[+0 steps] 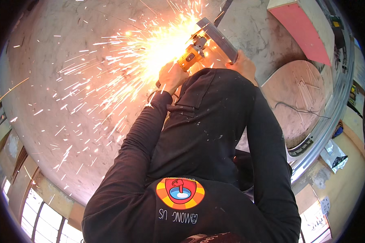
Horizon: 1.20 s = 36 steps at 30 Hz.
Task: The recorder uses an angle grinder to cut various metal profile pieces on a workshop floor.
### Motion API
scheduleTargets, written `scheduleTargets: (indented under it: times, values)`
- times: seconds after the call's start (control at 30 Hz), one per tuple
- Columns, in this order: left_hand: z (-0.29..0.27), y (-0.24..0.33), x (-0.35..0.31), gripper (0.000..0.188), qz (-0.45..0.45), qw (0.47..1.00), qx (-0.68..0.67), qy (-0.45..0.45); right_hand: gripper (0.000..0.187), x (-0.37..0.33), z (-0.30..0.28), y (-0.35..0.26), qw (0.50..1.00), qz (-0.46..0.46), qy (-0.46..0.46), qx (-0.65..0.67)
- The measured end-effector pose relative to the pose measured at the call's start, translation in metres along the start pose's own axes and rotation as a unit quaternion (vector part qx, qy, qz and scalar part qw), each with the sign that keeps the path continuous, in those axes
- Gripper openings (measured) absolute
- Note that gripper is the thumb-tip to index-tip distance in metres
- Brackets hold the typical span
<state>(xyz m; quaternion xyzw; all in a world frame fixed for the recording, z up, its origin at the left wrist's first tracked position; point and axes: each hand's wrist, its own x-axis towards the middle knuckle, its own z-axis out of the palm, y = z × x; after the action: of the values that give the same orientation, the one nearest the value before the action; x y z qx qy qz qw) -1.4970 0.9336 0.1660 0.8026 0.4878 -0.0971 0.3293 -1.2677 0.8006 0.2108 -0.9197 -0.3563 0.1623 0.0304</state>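
Observation:
My left hand [171,77] is wrapped round the body of a yellow angle grinder [189,58]. The grinder's head meets a grey rectangular metal tube [220,39], and a dense spray of bright sparks [160,44] flies off to the left, hiding the disc and the cutting spot. On the other side, my right hand [244,67] grips the near end of that tube. The tube slants up and left from this hand, just beyond my raised, black-clad knee [215,87]. A cable runs from the grinder beside my left wrist.
A pink-sided panel [302,30] stands at the far right. Below it, several thin rods [306,89] and a dark cable [300,108] lie on a round board [286,81]. Long metal profiles [336,109] curve along the right, with a silvery packet [333,156] beyond them.

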Motion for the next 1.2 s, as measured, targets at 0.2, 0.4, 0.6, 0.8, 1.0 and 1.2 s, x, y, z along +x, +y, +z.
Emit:
scheduleTargets:
  times: [0.2, 0.4, 0.6, 0.8, 1.0, 1.2]
  values:
    - [-0.003, 0.003, -0.002, 0.047, 0.01, 1.0, -0.002, -0.003, 0.05, 0.001, 0.001, 0.002, 1.0, 0.012, 0.005, 0.01]
    - [-0.009, 0.005, 0.004, 0.047, -0.028, 0.999, 0.007, -0.045, 0.049, 0.001, 0.0, 0.004, 1.0, 0.011, -0.009, -0.004]
    - [0.0, 0.002, -0.004, 0.052, 0.017, 1.0, 0.006, 0.01, 0.049, 0.001, -0.002, 0.006, 0.999, 0.029, -0.024, 0.013]
    - [0.015, -0.007, 0.003, 0.05, 0.051, 0.995, -0.061, 0.061, 0.047, 0.002, 0.002, 0.0, 0.999, 0.035, -0.007, -0.006]
    - [-0.004, 0.006, -0.003, 0.047, 0.02, 1.0, 0.02, -0.005, 0.049, 0.002, 0.001, 0.008, 1.0, 0.018, -0.017, 0.004]
    - [-0.008, 0.003, -0.001, 0.037, -0.014, 0.993, -0.111, -0.04, 0.049, 0.006, 0.005, 0.012, 1.0, 0.014, -0.016, 0.013]
